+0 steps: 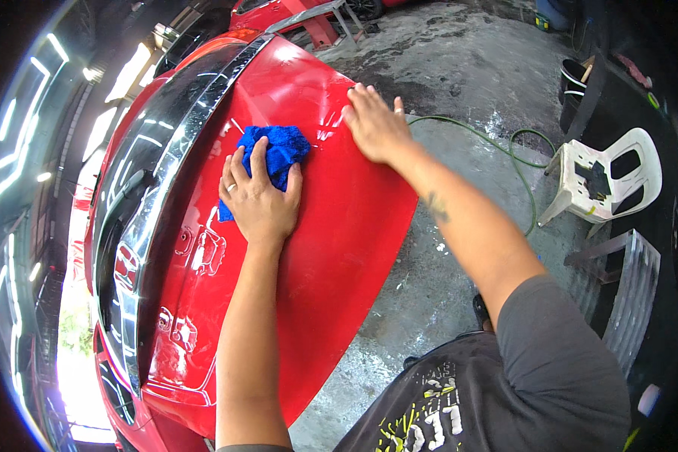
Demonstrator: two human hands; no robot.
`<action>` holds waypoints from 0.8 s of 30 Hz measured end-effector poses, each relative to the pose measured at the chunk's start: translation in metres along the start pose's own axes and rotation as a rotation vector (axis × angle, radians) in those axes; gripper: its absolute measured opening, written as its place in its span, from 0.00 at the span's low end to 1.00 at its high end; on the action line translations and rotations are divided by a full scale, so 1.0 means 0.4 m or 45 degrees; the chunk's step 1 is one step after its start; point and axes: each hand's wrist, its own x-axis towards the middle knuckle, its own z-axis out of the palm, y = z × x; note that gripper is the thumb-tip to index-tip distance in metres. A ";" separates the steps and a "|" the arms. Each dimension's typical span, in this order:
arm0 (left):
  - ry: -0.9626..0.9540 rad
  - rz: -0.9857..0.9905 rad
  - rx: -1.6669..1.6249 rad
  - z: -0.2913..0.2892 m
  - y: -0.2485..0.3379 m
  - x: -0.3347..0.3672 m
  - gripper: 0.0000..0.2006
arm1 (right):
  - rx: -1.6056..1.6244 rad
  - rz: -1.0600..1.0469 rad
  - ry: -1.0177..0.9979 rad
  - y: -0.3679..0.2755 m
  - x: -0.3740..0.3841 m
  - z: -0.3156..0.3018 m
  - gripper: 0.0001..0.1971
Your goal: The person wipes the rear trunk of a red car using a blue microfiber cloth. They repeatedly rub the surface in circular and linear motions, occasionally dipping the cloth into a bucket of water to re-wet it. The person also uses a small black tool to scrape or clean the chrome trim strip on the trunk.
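A glossy red car panel (331, 226) slopes across the middle of the view. On its surface lies a bunched blue microfibre cloth (282, 154), pressed down by my left hand (262, 192). The fingers of that hand spread over the cloth, which hides what is beneath it. Farther up and to the right, my right hand (377, 124) rests flat on the panel close to its edge, fingers stretched out and holding nothing. Each hand wears a ring.
Along the panel's left side runs glossy black trim with a chrome-like emblem (126, 267). A green hose (516, 151) snakes over the concrete floor towards a white plastic chair (603, 177). Nearer stands a grey metal stand (631, 290). A black bucket (572, 81) is behind.
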 end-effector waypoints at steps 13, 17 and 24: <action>-0.026 -0.052 0.024 -0.001 -0.003 -0.013 0.35 | 0.170 -0.346 0.021 0.001 -0.316 0.043 0.35; -0.040 -0.026 -0.018 0.017 0.012 0.003 0.36 | 0.142 -0.346 0.018 0.041 -0.080 0.009 0.32; -0.076 -0.069 0.002 0.007 0.006 -0.016 0.36 | 0.102 -0.450 -0.202 0.154 -0.376 -0.014 0.35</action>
